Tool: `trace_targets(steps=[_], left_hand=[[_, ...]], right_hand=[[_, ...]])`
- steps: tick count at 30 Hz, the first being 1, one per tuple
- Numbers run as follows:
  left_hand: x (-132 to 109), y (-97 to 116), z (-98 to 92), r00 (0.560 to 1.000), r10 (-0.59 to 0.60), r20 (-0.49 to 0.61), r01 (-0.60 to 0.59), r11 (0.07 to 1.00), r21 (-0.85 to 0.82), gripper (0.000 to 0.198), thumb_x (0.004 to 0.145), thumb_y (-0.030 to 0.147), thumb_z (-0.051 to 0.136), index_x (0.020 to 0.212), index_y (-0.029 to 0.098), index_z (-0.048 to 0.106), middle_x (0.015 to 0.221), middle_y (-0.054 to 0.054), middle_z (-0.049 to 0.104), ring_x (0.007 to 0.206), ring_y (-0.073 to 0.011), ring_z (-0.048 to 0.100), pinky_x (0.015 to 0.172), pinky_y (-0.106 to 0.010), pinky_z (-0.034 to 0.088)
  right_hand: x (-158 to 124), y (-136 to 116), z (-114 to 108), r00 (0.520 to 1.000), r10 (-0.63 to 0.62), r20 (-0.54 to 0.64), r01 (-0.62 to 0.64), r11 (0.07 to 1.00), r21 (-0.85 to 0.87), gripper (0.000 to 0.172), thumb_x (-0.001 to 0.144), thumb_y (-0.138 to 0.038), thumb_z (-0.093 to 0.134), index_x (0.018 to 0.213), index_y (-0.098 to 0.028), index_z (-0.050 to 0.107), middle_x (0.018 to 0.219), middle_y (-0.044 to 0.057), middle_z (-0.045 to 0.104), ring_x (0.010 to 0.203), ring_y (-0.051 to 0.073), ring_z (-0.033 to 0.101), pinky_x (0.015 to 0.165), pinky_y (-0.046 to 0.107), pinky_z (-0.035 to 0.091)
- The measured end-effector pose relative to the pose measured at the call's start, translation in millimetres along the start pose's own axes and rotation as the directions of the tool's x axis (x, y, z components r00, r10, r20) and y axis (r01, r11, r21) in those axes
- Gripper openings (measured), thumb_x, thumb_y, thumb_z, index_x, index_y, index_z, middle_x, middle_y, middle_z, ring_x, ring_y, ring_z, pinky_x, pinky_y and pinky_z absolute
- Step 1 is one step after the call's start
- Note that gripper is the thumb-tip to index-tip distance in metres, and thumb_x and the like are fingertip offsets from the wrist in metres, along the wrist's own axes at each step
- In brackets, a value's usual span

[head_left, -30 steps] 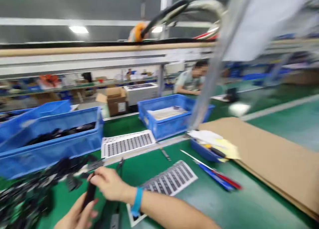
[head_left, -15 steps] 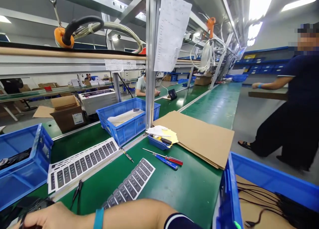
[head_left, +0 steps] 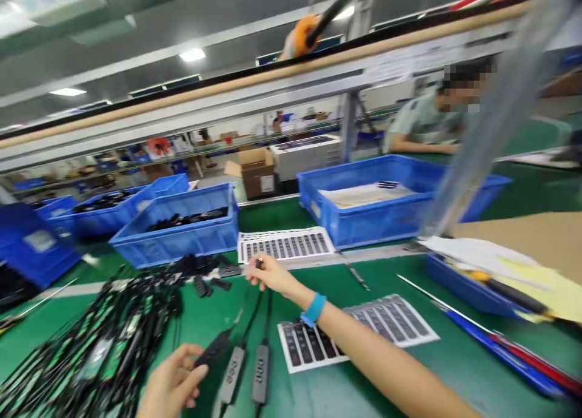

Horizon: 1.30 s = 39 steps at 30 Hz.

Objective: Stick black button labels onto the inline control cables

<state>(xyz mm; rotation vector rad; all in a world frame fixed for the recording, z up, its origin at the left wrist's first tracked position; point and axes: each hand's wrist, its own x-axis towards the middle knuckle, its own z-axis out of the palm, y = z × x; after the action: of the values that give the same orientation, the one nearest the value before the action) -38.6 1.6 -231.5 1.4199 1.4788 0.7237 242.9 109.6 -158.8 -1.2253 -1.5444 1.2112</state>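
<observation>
My left hand (head_left: pixel 175 378) has its thumb and fingers closed on a black inline control box (head_left: pixel 213 348), tilted just above the green table. A thin cable rises from that box toward my right hand (head_left: pixel 273 275), whose fingers pinch it; a small dark piece shows between the fingertips. Two more control boxes lie beside the left hand: a grey one (head_left: pixel 233 372) and another one (head_left: pixel 260 372), both with dark markings and cables. Under my right forearm lies a sheet of dark labels (head_left: pixel 313 345), partly covered by the arm.
Many black cables with green circuit boards (head_left: pixel 113 339) are heaped at left. Small black housings (head_left: pixel 202 286) lie behind. Blue bins (head_left: pixel 182 242) line the back, near a second label sheet (head_left: pixel 286 245). Screwdrivers (head_left: pixel 504 351) and a small blue tray (head_left: pixel 473 290) are at right. A person sits beyond.
The view has swung left. My right hand has gone from the dark items at the lower left to a pinch above the table's middle. My left hand has come into view, holding a control box.
</observation>
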Motion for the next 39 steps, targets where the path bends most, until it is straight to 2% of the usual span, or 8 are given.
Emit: trace_targets(steps=[3,7,16,24,29,35,37,39], left_hand=[[-3.1,7.2,11.5,0.999,0.027,0.043,-0.04,0.941,0.337,0.047,0.073,0.057,0.057,0.094,0.015,0.065,0.073,-0.004,0.057,0.065,-0.0197,0.06,0.061,-0.03,0.047],[-3.2,31.9,6.0,0.986,0.154,0.071,-0.164,0.759,0.631,0.029,0.091,0.039,0.05,0.092,0.024,0.074,0.094,-0.005,0.065,0.088,-0.0189,0.061,0.08,-0.028,0.044],[85.8,59.7,-17.7,0.925,0.165,-0.342,0.223,0.495,0.84,0.032,0.094,0.02,0.052,0.123,0.009,0.054,0.115,-0.015,0.057,0.105,-0.0268,0.061,0.083,-0.034,0.048],[80.4,28.7,-33.0,0.9,0.155,-0.408,0.318,0.407,0.856,0.027,0.096,0.028,0.049,0.1,0.005,0.062,0.096,-0.018,0.064,0.093,-0.0307,0.066,0.077,-0.038,0.051],[91.0,27.2,-34.7,0.879,0.209,-0.429,0.304,0.449,0.84,0.034,0.098,0.03,0.041,0.097,0.005,0.064,0.091,-0.021,0.065,0.089,-0.0362,0.066,0.074,-0.044,0.051],[81.9,35.8,-42.8,0.838,0.246,-0.488,0.214,0.673,0.708,0.041,0.101,0.026,0.022,0.115,0.004,0.054,0.09,-0.019,0.068,0.082,-0.026,0.069,0.074,-0.036,0.054],[72.1,34.8,-46.3,0.821,0.291,-0.49,0.072,0.8,0.596,0.045,0.102,0.031,0.015,0.127,0.009,0.046,0.102,-0.012,0.069,0.082,-0.0146,0.069,0.071,-0.022,0.054],[65.2,34.0,-45.0,0.723,0.359,-0.59,-0.162,0.919,0.359,0.05,0.097,0.048,0.028,0.132,0.018,0.046,0.101,-0.005,0.071,0.075,-0.0151,0.069,0.065,-0.022,0.055]], right_hand=[[4.2,13.4,-1.1,0.999,-0.018,0.038,0.031,0.927,-0.374,0.024,0.081,-0.002,0.048,0.102,-0.014,0.049,0.078,0.005,0.062,0.074,0.018,0.06,0.071,0.031,0.048],[13.5,9.7,3.7,0.994,-0.113,0.002,0.076,0.657,-0.75,0.018,0.074,0.003,0.057,0.089,-0.005,0.06,0.111,0.026,0.055,0.119,0.042,0.044,0.096,0.053,0.034],[62.9,15.5,78.0,0.942,-0.148,0.303,0.337,0.425,-0.84,0.029,0.084,-0.02,0.068,0.109,-0.008,0.064,0.109,0.016,0.06,0.103,0.03,0.058,0.087,0.035,0.046],[69.2,23.8,76.6,0.955,-0.102,0.277,0.274,0.657,-0.703,0.026,0.083,0.003,0.043,0.096,-0.004,0.064,0.096,0.02,0.062,0.099,0.031,0.062,0.089,0.041,0.046],[38.7,10.9,55.7,0.96,-0.002,0.28,0.117,0.911,-0.395,0.054,0.083,-0.005,0.035,0.136,-0.016,0.038,0.104,0.008,0.055,0.08,0.015,0.067,0.064,0.023,0.055],[1.1,5.4,37.6,0.978,0.038,0.203,-0.08,0.975,0.205,0.055,0.074,-0.013,0.042,0.128,-0.02,0.041,0.084,-0.001,0.043,0.07,0.016,0.065,0.053,0.024,0.055],[-4.2,2.2,37.0,0.99,0.018,0.141,-0.052,0.97,0.239,0.051,0.074,-0.012,0.042,0.125,-0.018,0.043,0.082,-0.002,0.043,0.062,0.012,0.061,0.051,0.022,0.053],[-8.2,-3.1,39.8,0.995,0.023,0.094,-0.048,0.961,0.271,0.051,0.075,-0.011,0.039,0.126,-0.019,0.043,0.086,-0.001,0.044,0.062,0.011,0.061,0.05,0.023,0.053]])
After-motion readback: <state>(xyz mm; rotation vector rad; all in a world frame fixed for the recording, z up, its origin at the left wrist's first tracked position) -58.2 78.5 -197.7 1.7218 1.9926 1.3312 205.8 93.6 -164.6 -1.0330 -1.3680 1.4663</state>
